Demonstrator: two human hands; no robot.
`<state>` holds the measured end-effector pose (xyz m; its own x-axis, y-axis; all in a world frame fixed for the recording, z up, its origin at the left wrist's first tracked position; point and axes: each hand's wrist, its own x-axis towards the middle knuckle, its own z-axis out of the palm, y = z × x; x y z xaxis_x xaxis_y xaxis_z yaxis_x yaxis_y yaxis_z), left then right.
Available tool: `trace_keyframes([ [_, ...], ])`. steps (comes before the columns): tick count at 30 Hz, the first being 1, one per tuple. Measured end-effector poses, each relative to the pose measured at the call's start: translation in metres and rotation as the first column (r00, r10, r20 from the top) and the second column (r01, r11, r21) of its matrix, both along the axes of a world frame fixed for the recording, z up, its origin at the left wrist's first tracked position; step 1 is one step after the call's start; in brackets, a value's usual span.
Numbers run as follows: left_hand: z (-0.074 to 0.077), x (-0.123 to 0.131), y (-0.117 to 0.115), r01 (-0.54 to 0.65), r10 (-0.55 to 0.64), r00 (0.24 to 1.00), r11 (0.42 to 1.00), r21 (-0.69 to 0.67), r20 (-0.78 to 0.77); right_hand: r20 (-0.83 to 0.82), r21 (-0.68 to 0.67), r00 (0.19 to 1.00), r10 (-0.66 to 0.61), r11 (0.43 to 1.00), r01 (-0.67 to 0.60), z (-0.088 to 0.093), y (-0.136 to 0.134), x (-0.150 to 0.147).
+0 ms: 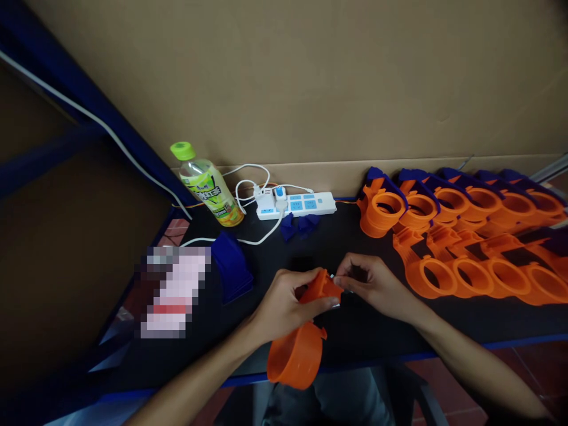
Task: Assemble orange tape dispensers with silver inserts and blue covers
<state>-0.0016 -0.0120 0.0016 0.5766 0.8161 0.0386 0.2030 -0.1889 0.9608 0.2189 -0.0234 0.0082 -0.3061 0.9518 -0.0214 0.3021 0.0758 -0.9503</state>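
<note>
My left hand (284,305) is closed around an orange plastic part (298,354) with a wide ring end that hangs over the table's front edge. My right hand (373,284) pinches something small and metallic, too small to name, against the top of that orange part. Both hands meet at the middle of the black table (381,331).
Two rows of several orange-and-blue ring parts (461,236) fill the right side. A white power strip (295,205) with cables, a green-capped bottle (208,186), small blue pieces (299,225) and a blue block (231,266) lie at the left and back. A cardboard wall (310,77) stands behind.
</note>
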Motion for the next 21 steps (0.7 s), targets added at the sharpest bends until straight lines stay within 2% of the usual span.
trace_keyframes([
  [9, 0.003, 0.000, -0.001, 0.063, -0.064, 0.998, 0.994, -0.094, -0.009, -0.080, -0.030, 0.997, 0.004, 1.000, -0.007, -0.004, -0.003, -0.006],
  [11, 0.004, 0.000, -0.001, 0.053, -0.045, 0.998, 0.984, -0.169, 0.052, -0.100, -0.009, 0.995, -0.011, 1.000, 0.010, -0.005, -0.002, -0.006],
  [15, 0.010, -0.004, 0.002, 0.068, 0.006, 0.980, 0.930, -0.362, 0.201, -0.089, 0.105, 0.994, -0.062, 0.992, 0.071, -0.008, 0.006, 0.001],
  [17, 0.014, -0.006, 0.006, -0.048, 0.146, 0.958, 0.928, -0.368, 0.245, -0.017, 0.147, 1.000, -0.014, 0.989, 0.017, -0.009, 0.010, 0.006],
  [19, 0.017, -0.009, 0.010, -0.217, 0.309, 0.916, 0.918, -0.331, 0.257, 0.098, 0.164, 0.988, 0.118, 0.977, -0.133, -0.010, 0.012, 0.009],
  [21, 0.016, -0.011, 0.014, -0.336, 0.419, 0.868, 0.891, -0.307, 0.268, 0.225, 0.191, 0.945, 0.237, 0.941, -0.281, -0.012, 0.011, 0.009],
])
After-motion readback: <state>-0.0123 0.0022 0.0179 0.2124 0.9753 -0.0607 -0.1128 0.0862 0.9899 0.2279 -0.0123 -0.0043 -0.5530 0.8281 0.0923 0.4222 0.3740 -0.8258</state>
